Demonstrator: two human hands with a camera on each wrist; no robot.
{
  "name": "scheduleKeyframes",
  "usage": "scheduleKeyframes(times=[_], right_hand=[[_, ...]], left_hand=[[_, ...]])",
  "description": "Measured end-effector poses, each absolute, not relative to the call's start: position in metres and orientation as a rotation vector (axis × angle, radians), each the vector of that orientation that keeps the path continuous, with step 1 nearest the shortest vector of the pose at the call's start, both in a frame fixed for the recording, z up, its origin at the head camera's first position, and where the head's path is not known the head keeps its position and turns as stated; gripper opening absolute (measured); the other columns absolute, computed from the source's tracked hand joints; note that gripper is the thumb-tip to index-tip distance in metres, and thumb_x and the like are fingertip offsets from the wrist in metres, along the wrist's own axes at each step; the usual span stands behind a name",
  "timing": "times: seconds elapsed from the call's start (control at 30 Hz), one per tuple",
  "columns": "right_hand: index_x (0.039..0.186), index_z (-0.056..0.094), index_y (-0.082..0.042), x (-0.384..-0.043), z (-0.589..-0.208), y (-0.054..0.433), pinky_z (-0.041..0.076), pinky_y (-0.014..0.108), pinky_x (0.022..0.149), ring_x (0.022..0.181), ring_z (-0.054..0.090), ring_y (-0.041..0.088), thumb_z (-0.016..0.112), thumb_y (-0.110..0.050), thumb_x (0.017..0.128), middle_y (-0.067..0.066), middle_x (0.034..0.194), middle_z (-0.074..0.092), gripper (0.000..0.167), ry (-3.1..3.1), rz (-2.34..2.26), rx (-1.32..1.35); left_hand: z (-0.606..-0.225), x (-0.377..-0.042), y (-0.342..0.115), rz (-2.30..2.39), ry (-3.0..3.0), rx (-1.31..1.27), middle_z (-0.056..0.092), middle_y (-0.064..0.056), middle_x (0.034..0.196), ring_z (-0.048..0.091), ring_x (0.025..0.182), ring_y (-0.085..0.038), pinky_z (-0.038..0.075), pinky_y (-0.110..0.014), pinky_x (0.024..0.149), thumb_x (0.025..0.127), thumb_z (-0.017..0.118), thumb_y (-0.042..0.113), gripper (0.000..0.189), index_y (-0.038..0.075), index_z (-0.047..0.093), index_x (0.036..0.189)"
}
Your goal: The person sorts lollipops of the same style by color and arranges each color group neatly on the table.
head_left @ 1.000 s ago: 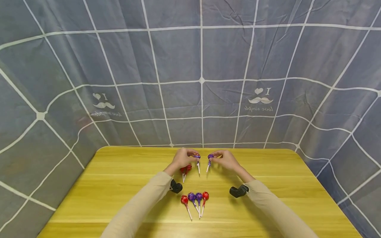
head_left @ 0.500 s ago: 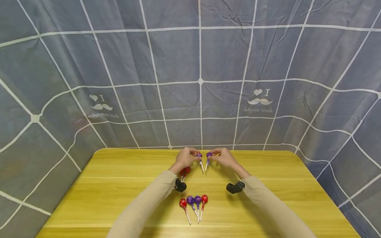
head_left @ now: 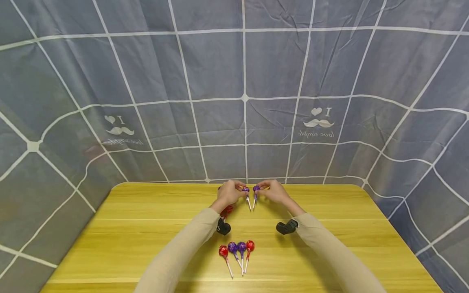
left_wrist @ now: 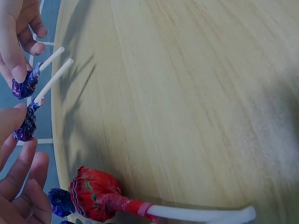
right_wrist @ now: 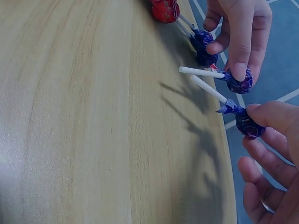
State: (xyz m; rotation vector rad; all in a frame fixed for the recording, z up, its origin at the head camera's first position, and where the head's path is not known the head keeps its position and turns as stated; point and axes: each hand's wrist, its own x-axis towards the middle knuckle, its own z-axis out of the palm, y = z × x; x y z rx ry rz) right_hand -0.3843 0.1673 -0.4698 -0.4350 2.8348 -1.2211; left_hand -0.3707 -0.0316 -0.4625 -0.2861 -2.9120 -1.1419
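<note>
Over the far edge of the table, my left hand (head_left: 229,193) pinches a purple-wrapped lollipop (left_wrist: 26,127) by its head between thumb and fingers. My right hand (head_left: 275,191) pinches another purple lollipop (right_wrist: 250,126) the same way. The two heads are side by side with a small gap, and both white sticks point back toward me. Beneath the left forearm, red lollipops (left_wrist: 96,192) lie on the table, partly hidden in the head view. Beyond them, purple lollipops (right_wrist: 204,49) lie near the left hand, mostly covered by it from above.
Nearer me on the wooden table (head_left: 311,260) lies a fanned row: a red lollipop (head_left: 223,250), two purple lollipops (head_left: 232,247) and another red lollipop (head_left: 250,245). A grey curtain (head_left: 220,122) with white lines hangs behind the table's far edge.
Both hands have come closer together, bringing the two held purple lollipops nearly side by side. In the last half second they have barely moved. The front row stays put.
</note>
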Motion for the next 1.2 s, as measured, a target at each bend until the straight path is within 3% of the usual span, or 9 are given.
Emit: scheduleKeyframes(times=[0.67, 1.07, 1.2], right_hand=[[0.104, 0.071, -0.001, -0.396, -0.486, 0.164, 0.045, 0.022, 0.054, 0.066, 0.059, 0.011, 0.073, -0.016, 0.083, 0.014, 0.091, 0.073, 0.026, 2.788, -1.293, -0.298], [0.102, 0.072, 0.000, -0.399, -0.491, 0.159, 0.043, 0.021, 0.058, 0.071, 0.063, 0.014, 0.073, -0.015, 0.083, 0.013, 0.090, 0.073, 0.024, 2.803, -1.306, -0.241], [0.101, 0.072, -0.001, -0.400, -0.491, 0.156, 0.046, 0.024, 0.067, 0.079, 0.067, 0.019, 0.073, -0.015, 0.084, 0.013, 0.091, 0.074, 0.023, 2.817, -1.302, -0.229]], left_hand=[[-0.470, -0.388, -0.020, -1.066, -2.968, -0.221, 0.075, -0.002, 0.090, 0.064, 0.072, -0.012, 0.039, -0.021, 0.052, 0.081, 0.077, 0.028, 0.027, 0.016, 0.075, 0.105], [-0.471, -0.395, -0.015, -1.018, -3.009, -0.160, 0.076, 0.000, 0.089, 0.068, 0.078, -0.014, 0.047, -0.027, 0.057, 0.080, 0.077, 0.025, 0.024, 0.016, 0.076, 0.103], [-0.472, -0.397, -0.013, -1.034, -3.014, -0.150, 0.076, -0.003, 0.091, 0.069, 0.082, -0.017, 0.046, -0.026, 0.057, 0.081, 0.077, 0.023, 0.024, 0.014, 0.076, 0.103]])
